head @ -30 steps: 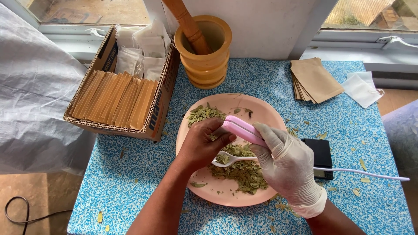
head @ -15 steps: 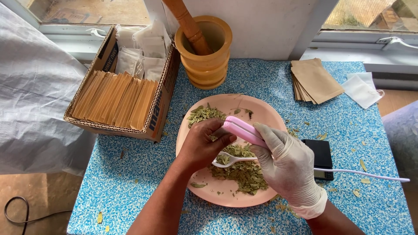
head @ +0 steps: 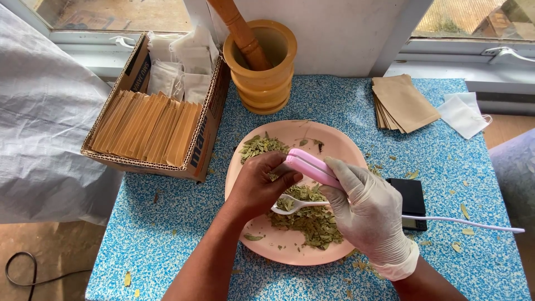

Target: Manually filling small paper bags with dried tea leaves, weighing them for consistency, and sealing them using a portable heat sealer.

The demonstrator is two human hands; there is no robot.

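Cardboard box point(head: 150, 131) of brown packets at far left. Bare left hand point(head: 262, 187) over pink plate point(head: 334, 142) of dried leaves point(head: 309, 220), grip pinched at tip of pink sealer point(head: 312, 167). Gloved right hand point(head: 365, 214) clamped on sealer, white spoon point(head: 292, 205) below. On blue speckled surface point(head: 167, 223).

head view | looks steeply down | close over blue table point(head: 167, 223) | window side ahead

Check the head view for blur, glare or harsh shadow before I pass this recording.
Head view: sharp throughout, the dried leaves on the pink plate crisp; even daylight, soft shadows only; mild brightness on the gloved right hand; window frames bow slightly at the edges.
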